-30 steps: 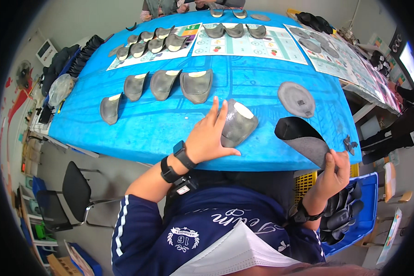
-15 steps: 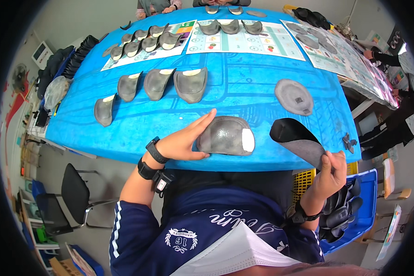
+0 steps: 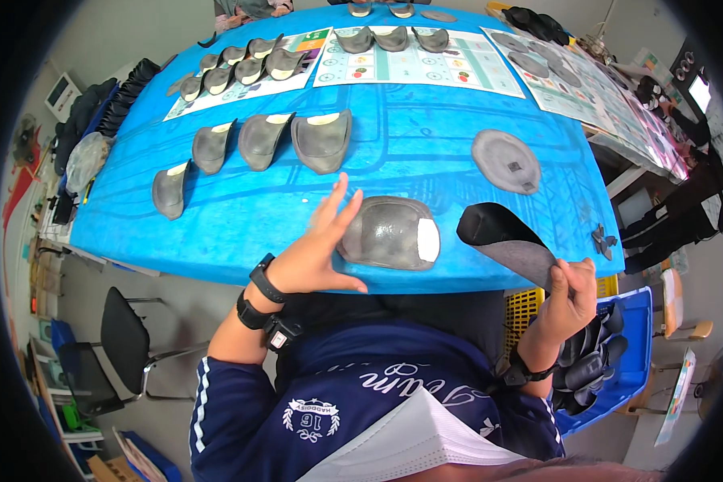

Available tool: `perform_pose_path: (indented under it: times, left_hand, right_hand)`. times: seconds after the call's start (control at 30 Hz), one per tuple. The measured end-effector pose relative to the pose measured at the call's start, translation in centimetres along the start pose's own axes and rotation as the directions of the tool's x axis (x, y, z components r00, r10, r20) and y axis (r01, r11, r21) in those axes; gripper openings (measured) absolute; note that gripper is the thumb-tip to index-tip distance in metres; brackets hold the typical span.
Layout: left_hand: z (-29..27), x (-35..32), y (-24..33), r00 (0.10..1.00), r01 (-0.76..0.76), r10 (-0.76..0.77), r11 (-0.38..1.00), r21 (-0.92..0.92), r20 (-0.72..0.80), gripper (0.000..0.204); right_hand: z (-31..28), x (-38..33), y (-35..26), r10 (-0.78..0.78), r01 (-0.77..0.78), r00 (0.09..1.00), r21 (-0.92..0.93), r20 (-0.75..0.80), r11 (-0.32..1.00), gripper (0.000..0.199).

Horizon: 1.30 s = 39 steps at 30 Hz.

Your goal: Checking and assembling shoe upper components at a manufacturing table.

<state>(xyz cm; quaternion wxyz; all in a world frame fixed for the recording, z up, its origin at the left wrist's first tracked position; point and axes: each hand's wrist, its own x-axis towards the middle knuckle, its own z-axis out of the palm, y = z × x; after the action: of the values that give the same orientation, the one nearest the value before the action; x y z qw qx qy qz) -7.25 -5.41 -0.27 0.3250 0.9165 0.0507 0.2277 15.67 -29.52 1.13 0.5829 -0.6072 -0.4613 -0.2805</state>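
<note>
A rounded grey moulded pad (image 3: 384, 233) with a glossy middle and a white patch on its right end lies near the table's front edge. At its left side is my left hand (image 3: 312, 247), fingers spread and holding nothing; whether a fingertip touches the pad's rim I cannot tell. In my right hand (image 3: 570, 299) the thumb and fingers pinch the lower corner of a curled dark grey sheet (image 3: 512, 245), black on its inner face. A flat oval grey pad (image 3: 506, 162) with a small dark square mark rests beyond that sheet.
Several curved grey pads with pale strips (image 3: 321, 143) stand left of centre; more sit on printed sheets (image 3: 418, 74) farther back. Small dark scraps (image 3: 604, 241) lie at the right edge. A blue crate (image 3: 639, 345) of dark pads stands below right. Another person's hands (image 3: 281, 10) show at the far edge.
My left hand has drawn back leftward from the pad, its fingers spreading. The right hand still pinches the curled sheet. The whole view has shifted slightly.
</note>
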Motion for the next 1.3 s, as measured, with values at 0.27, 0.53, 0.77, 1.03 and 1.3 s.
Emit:
perform_pose_path:
  times: [0.27, 0.53, 0.77, 1.03, 1.3]
  left_hand:
    - [-3.2, -4.4, -1.9, 0.874, -0.128, 0.056, 0.985, -0.117, -0.482, 0.024]
    - [-3.6, -4.6, 0.1, 0.62, 0.128, -0.285, 0.956, -0.264, -0.731, 0.024]
    - [-4.7, -7.7, -0.7, 0.692, 0.184, -0.418, 0.891, -0.415, -0.589, 0.007]
    - [-6.0, -10.0, -3.1, 0.84, -0.092, 0.062, 0.995, -0.028, -0.54, 0.032]
    - [-4.7, -9.6, -1.8, 0.795, 0.237, -0.321, 0.946, -0.224, -0.515, 0.018]
  right_hand:
    - [0.2, 0.0, 0.3, -0.003, 0.003, 1.0, -0.003, 0.007, 1.0, 0.014]
    - [0.2, 0.2, 0.0, -0.022, 0.022, 1.0, -0.008, 0.014, 1.0, 0.013]
    - [0.4, 0.4, 0.0, 0.003, -0.003, 1.0, 0.004, -0.03, 1.0, 0.013]
    - [-0.1, -0.1, -0.1, 0.0, -0.001, 1.0, -0.011, -0.027, 1.0, 0.013]
    - [0.2, -0.1, -0.3, -0.036, 0.035, 0.999, -0.035, -0.022, 0.999, 0.012]
